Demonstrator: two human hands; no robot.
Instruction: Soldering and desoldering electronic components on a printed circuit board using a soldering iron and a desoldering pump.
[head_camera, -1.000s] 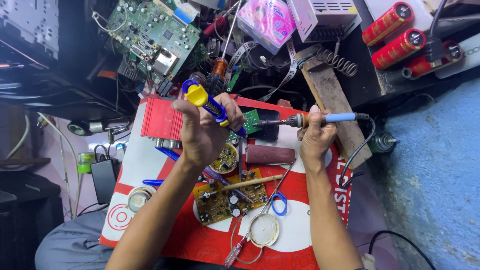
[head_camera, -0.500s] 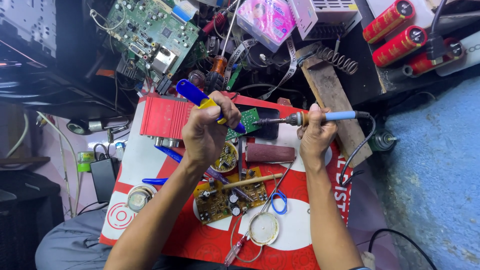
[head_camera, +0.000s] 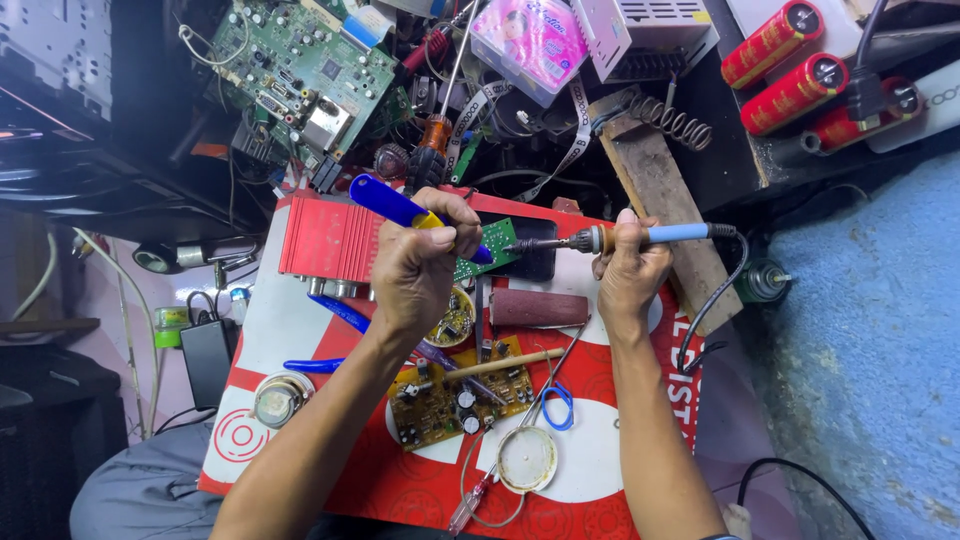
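Gripping a blue-and-yellow desoldering pump (head_camera: 400, 208), the left hand (head_camera: 420, 270) is clenching around its yellow middle, the blue body slanting up and to the left and the tip pointing down toward a small green circuit board (head_camera: 492, 248). The right hand (head_camera: 630, 270) is closing around the blue handle of a soldering iron (head_camera: 610, 238), which is lying almost level with its metal tip reaching left onto that same small board. This board is sitting between the two hands, beside a red ribbed case (head_camera: 325, 240), on a red-and-white mat (head_camera: 600, 470). Just below the hands, a brownish circuit board (head_camera: 445, 400), a wooden stick (head_camera: 505, 364) and a dark red block (head_camera: 538, 308) are lying on the mat, and a large green circuit board (head_camera: 300, 65) is resting further up among tangled cables
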